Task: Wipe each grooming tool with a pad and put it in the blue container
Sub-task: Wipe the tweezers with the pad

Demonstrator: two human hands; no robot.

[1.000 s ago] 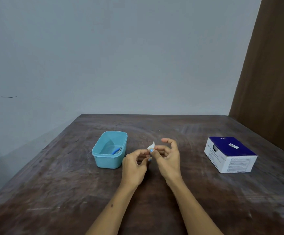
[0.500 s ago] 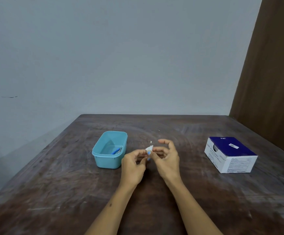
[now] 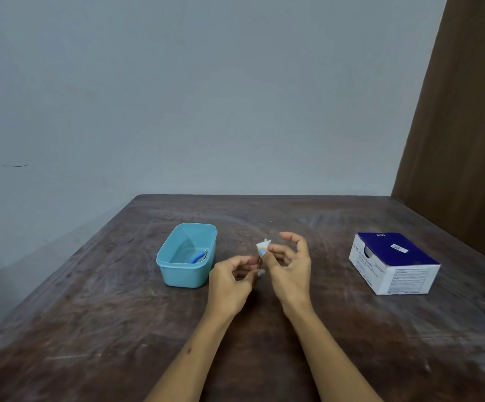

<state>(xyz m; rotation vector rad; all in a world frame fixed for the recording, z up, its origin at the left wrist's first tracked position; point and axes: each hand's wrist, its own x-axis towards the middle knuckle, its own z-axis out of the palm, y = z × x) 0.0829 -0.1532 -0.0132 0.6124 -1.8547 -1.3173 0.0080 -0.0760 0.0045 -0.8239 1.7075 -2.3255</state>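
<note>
Over the last second your right hand (image 3: 289,266) has drawn the white pad (image 3: 263,245) up the slim tool (image 3: 260,262), so the pad now sits at the tool's far tip instead of lower down between your fingers, with a short stretch of thin metal shaft bare beneath it. Your right thumb and fingers are pinched on the pad, the other fingers fanned loose; your left hand (image 3: 231,281) is closed on the tool's near end, holding it roughly upright above the table (image 3: 90,329). What kind of tool it is I cannot tell, it is too thin. That stroke looks like a finished pass, so the wipe is probably near done and the drop is next: the blue container (image 3: 186,254) stands just left of your left hand, with a blue-handled tool (image 3: 199,258) already lying inside. The box of pads (image 3: 393,262) sits well apart on the right.
</note>
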